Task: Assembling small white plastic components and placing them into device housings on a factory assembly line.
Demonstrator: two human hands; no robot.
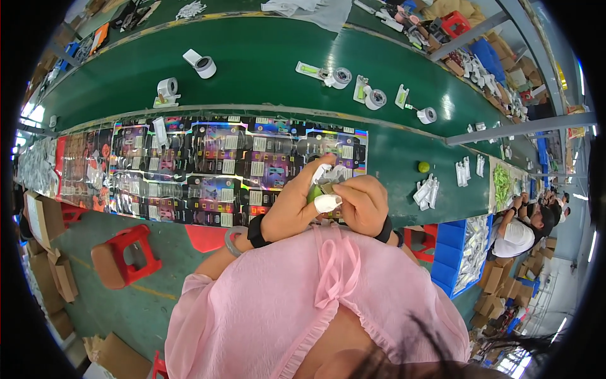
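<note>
My left hand and my right hand meet close to my chest, over the front edge of the green table. Between them they pinch a small green piece together with a bit of clear plastic wrapping. White tape covers a fingertip of each hand, and a dark band sits on each wrist. Just beyond my hands lie rows of shiny dark printed packaging cards, spread flat along the table's near side.
Several white tape rolls on holders stand on the far belt. A green ball and small white packets lie to the right. A blue bin and a seated co-worker are at right. A red stool and cardboard boxes stand at left.
</note>
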